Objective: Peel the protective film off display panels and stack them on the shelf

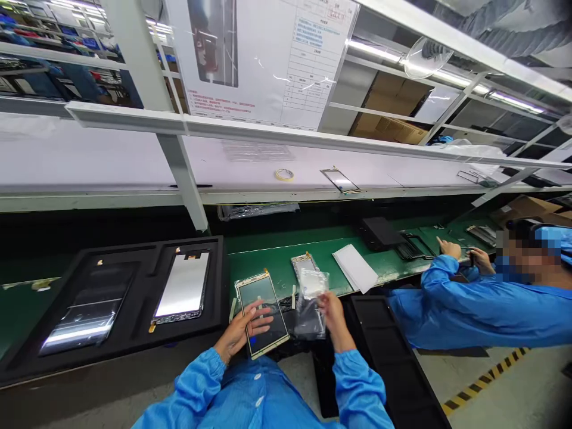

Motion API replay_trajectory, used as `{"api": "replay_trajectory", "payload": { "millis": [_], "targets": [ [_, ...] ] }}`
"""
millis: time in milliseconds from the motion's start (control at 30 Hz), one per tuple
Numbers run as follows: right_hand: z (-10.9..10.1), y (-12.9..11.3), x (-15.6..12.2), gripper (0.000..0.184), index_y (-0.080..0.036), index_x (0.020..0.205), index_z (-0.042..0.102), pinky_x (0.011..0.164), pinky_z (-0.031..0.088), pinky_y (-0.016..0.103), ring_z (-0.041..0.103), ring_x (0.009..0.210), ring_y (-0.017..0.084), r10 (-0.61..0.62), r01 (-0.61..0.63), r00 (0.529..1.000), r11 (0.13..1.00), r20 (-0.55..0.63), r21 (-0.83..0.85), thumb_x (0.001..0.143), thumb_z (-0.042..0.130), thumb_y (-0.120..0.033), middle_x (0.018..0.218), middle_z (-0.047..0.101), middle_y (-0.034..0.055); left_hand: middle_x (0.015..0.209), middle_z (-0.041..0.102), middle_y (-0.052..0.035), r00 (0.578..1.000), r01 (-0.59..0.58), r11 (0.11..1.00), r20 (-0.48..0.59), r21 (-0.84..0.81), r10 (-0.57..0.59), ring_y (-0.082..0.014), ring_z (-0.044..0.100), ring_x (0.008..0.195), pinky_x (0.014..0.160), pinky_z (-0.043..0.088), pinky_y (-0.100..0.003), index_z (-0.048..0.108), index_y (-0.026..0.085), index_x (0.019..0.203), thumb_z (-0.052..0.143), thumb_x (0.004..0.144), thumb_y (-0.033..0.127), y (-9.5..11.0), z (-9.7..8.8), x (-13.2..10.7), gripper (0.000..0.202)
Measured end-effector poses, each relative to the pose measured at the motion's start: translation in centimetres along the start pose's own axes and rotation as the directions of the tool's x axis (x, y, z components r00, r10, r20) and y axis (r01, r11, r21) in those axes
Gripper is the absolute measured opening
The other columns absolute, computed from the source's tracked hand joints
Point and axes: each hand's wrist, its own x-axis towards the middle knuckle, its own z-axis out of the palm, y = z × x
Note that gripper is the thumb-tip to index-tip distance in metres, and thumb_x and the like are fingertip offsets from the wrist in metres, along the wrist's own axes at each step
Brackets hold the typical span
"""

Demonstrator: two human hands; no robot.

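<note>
Over the green assembly bench, head view: two of the person's own hands show, both in blue smock sleeves, with one co-worker at 3 o'clock.

Left hand (pixel 241 330): fingers spread across the glass of a gold-framed phone screen (pixel 263 313), holding it tilted.

Right hand (pixel 333 319): pinches one clear plastic bag (pixel 313 301) with something black in its lower part.

Hands: apart but close, each closed on its own thing; the phone screen and bag sit just beside each other, directly ahead of the person's chest.

Black foam tray (pixel 214 280): one, at 9 o'clock, with two compartments, each holding one screen (pixel 183 285) (pixel 84 307).

Black tray (pixel 379 339): one, long, at 4 o'clock, just beside the right hand.

Green belt (pixel 322 256): one gold-framed panel (pixel 305 265) at 12 o'clock, just past the bag; one stack of white sheets (pixel 355 268) at 1 o'clock.

Co-worker: two hands (pixel 449 248) (pixel 480 260) at 2 o'clock, well apart from the person's own, near black cases (pixel 379 233) on the belt.

White shelf (pixel 134 155): one roll of tape (pixel 284 174) and one framed glass panel (pixel 339 180), both at 12 o'clock.

Floor: one strip of yellow-and-black tape (pixel 487 375) at 4 o'clock.
</note>
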Motion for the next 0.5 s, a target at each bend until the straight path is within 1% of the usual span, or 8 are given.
{"api": "replay_trajectory", "payload": {
  "millis": [67,133,200,233,300,367,400,500],
  "targets": [
    [-4.2,-0.9,-1.1,0.040,-0.026,0.071,0.035,0.033,0.025,0.020,0.042,0.038,0.009,-0.034,0.043,0.973,0.999,-0.229,0.033,0.060,0.064,-0.051,0.057,0.057,-0.0018,0.122,0.072,-0.0178,0.999,0.011,1.000,0.036,-0.001,-0.010,-0.0345,0.071,0.109,0.090,0.056,-0.045,0.058,0.018,0.130,0.075,0.086,0.041,0.5,0.0,-1.1,0.053],
    [-7.0,-0.9,-2.4,0.039,-0.025,0.077,0.043,0.040,0.045,0.025,0.061,0.050,0.017,-0.105,0.135,0.885,0.990,-0.453,0.034,0.058,0.071,-0.044,0.065,0.064,0.0017,0.122,0.072,-0.0178,0.996,0.037,0.999,0.080,0.024,-0.039,-0.0346,0.071,0.109,0.089,0.056,-0.046,0.058,0.018,0.129,0.074,0.086,0.040,0.6,0.2,-2.1,0.050],
    [-7.8,-0.4,-3.8,0.043,-0.023,0.087,0.051,0.062,0.060,0.033,0.072,0.071,0.022,-0.219,0.230,0.806,0.972,-0.550,-0.051,0.058,0.077,-0.042,0.077,0.069,0.0041,0.119,0.073,-0.0177,0.990,0.061,0.995,0.122,0.075,-0.069,-0.0338,0.072,0.106,0.086,0.056,-0.045,0.059,0.018,0.121,0.072,0.087,0.041,0.4,0.8,-2.8,0.043],
    [-7.3,-0.1,-4.4,0.046,-0.022,0.091,0.055,0.073,0.062,0.036,0.073,0.079,0.023,-0.273,0.256,0.798,0.961,-0.537,-0.107,0.059,0.079,-0.044,0.083,0.071,0.0053,0.118,0.074,-0.0176,0.986,0.071,0.991,0.144,0.109,-0.086,-0.0334,0.073,0.104,0.084,0.057,-0.044,0.060,0.018,0.115,0.072,0.087,0.041,0.3,1.3,-3.1,0.038],
    [-5.2,0.2,-5.3,0.052,-0.020,0.098,0.061,0.088,0.060,0.041,0.073,0.091,0.024,-0.308,0.262,0.862,0.950,-0.403,-0.168,0.064,0.081,-0.053,0.095,0.071,0.0082,0.113,0.076,-0.0178,0.974,0.089,0.979,0.188,0.183,-0.124,-0.0332,0.074,0.100,0.080,0.057,-0.043,0.059,0.019,0.105,0.072,0.087,0.043,0.2,2.2,-3.8,0.033],
    [-2.3,-0.3,-6.1,0.058,-0.017,0.105,0.064,0.098,0.055,0.045,0.071,0.102,0.026,-0.237,0.217,0.955,0.968,-0.178,-0.126,0.070,0.077,-0.062,0.106,0.071,0.0119,0.108,0.077,-0.0177,0.961,0.099,0.962,0.227,0.253,-0.158,-0.0327,0.075,0.096,0.078,0.057,-0.042,0.059,0.019,0.101,0.073,0.085,0.046,0.1,3.1,-4.4,0.035],
    [-0.9,-0.9,-6.4,0.061,-0.016,0.108,0.065,0.101,0.053,0.046,0.070,0.106,0.027,-0.192,0.186,0.980,0.978,-0.054,-0.091,0.074,0.074,-0.066,0.111,0.070,0.0134,0.107,0.077,-0.0173,0.955,0.097,0.953,0.243,0.289,-0.170,-0.0321,0.076,0.093,0.077,0.057,-0.041,0.060,0.018,0.100,0.074,0.084,0.047,0.2,3.5,-4.7,0.036],
    [2.3,-3.9,-7.5,0.065,-0.014,0.108,0.067,0.101,0.051,0.044,0.068,0.108,0.026,-0.111,0.137,0.962,0.986,0.250,-0.091,0.080,0.065,-0.072,0.112,0.070,0.0150,0.103,0.076,-0.0145,0.942,0.080,0.920,0.274,0.383,-0.196,-0.0293,0.076,0.087,0.073,0.057,-0.038,0.065,0.016,0.095,0.076,0.082,0.048,0.2,4.3,-5.4,0.037]
  ]
}}
